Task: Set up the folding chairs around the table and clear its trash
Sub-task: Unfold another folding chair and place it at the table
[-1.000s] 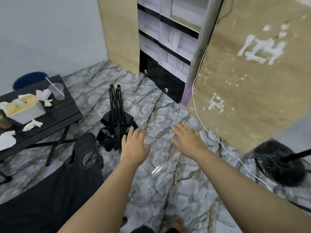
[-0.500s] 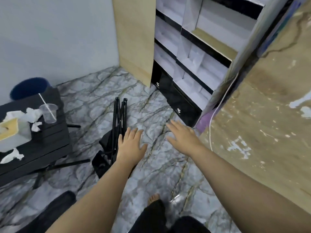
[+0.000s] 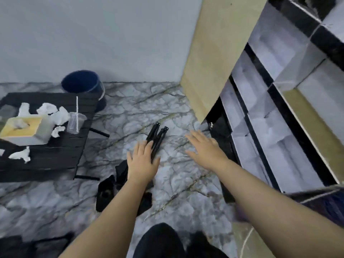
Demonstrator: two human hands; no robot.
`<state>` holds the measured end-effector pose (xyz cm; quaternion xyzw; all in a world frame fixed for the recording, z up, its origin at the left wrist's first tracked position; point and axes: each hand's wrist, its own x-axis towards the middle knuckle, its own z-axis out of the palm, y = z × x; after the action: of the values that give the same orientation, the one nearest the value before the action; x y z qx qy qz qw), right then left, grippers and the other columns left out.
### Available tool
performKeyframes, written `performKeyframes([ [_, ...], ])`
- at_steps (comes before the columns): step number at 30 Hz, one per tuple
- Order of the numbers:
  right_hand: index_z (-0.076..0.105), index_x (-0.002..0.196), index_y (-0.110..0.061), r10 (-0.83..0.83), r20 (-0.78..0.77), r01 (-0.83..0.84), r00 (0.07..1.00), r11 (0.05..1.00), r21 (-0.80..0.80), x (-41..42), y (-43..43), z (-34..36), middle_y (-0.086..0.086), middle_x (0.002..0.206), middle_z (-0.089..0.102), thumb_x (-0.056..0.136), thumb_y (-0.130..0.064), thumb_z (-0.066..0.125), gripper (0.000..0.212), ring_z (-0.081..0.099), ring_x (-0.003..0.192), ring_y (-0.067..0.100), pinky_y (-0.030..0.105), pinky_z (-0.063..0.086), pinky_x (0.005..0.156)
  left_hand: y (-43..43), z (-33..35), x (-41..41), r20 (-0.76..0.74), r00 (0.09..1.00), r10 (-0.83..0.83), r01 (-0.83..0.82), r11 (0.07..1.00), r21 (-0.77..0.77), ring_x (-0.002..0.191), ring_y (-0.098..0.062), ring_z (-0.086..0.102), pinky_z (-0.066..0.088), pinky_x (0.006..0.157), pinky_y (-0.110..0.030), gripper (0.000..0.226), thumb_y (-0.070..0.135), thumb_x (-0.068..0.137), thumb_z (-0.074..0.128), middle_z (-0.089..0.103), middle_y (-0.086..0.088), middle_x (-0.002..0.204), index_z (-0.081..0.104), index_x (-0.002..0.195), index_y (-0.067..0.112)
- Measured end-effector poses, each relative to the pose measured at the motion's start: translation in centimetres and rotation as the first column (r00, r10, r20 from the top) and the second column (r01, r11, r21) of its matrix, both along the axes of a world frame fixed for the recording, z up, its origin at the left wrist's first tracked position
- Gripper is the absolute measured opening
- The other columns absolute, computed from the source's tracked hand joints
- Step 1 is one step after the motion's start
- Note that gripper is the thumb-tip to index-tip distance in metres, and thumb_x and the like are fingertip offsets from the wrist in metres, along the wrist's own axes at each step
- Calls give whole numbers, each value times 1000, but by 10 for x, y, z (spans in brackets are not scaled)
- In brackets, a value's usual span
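The folded black chair (image 3: 156, 140) lies just right of the black slatted table (image 3: 55, 161). The left hand (image 3: 142, 162), fingers straight, spreads over the chair; contact is unclear. The right hand (image 3: 204, 148), flat and empty, hovers farther right. Crumpled tissues (image 3: 60, 114), a plastic cup (image 3: 75, 122) and a tissue box (image 3: 25, 130) sit on the table, with a blue bin (image 3: 83, 86) behind it.

light: dim, even | shadows: soft | blur: overall smear | edges: wide-angle bend
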<state>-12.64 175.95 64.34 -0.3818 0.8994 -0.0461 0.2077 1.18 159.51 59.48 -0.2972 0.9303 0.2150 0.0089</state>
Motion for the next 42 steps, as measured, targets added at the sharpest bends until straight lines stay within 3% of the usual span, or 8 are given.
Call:
performKeyframes([
  [9, 13, 149, -28, 548, 60, -549, 834, 836, 1, -37, -199, -21, -4, 160, -1, 98, -44, 34, 57, -3, 147, 16, 45, 10, 118, -92, -23, 29, -4, 839, 544, -543, 838, 57, 145, -23, 10, 12, 116, -51, 57, 41, 92, 43, 24, -1, 154, 24, 143, 24],
  [15, 16, 148, -30, 827, 88, -831, 556, 556, 22, 5, -336, -29, -5, 159, 7, 97, -44, 36, 56, 5, 146, 14, 41, 13, 118, -149, -30, 80, 37, 579, 815, -807, 565, 172, 133, -24, 35, 40, 101, -48, 56, 36, 89, 48, 32, -2, 148, 27, 140, 25],
  [20, 15, 148, -29, 960, 105, -966, 258, 254, 51, 64, -403, -39, -6, 159, 8, 97, -44, 37, 58, 4, 147, 15, 43, 17, 117, -148, -26, 123, 69, 298, 952, -954, 295, 56, 141, -22, 21, 21, 114, -49, 57, 35, 90, 48, 31, 1, 149, 25, 141, 25],
  [23, 16, 148, -28, 992, 109, -998, 62, 58, 39, 102, -426, -45, -5, 159, 10, 97, -43, 37, 57, 5, 147, 15, 45, 19, 116, -130, -25, 136, 103, 108, 989, -994, 107, 13, 145, -21, 7, 8, 117, -50, 57, 38, 92, 44, 22, 3, 154, 22, 143, 25],
  [27, 16, 147, -26, 971, 111, -975, -211, -216, 42, 135, -442, -60, -4, 159, 12, 96, -43, 37, 58, 6, 147, 16, 46, 20, 116, -105, -34, 128, 112, -180, 977, -983, -182, 11, 145, -22, 9, 10, 117, -51, 56, 41, 92, 43, 23, 1, 155, 26, 143, 25],
  [31, 16, 148, -26, 884, 103, -886, -456, -462, 45, 136, -448, -85, -3, 159, 14, 96, -45, 38, 60, 8, 146, 16, 45, 20, 117, -83, -54, 89, 143, -353, 925, -934, -357, 4, 145, -23, 5, 6, 117, -52, 55, 38, 93, 41, 21, 0, 155, 24, 143, 23],
  [37, 18, 148, -26, 777, 156, -778, -610, -625, 67, 121, -442, -159, -4, 159, 12, 96, -44, 37, 58, 8, 147, 17, 45, 22, 116, -59, -116, 37, 196, -538, 820, -833, -553, 26, 146, -23, 3, 5, 118, -50, 56, 43, 94, 35, 19, 0, 156, 20, 144, 23],
  [42, 18, 148, -26, 705, 181, -708, -686, -704, 59, 129, -426, -288, -5, 159, 11, 96, -42, 38, 57, 4, 147, 15, 44, 17, 118, -44, -248, 16, 221, -618, 755, -779, -627, -36, 145, -28, 12, 8, 116, -54, 75, 55, 78, 7, 31, -3, 152, 30, 141, 21],
])
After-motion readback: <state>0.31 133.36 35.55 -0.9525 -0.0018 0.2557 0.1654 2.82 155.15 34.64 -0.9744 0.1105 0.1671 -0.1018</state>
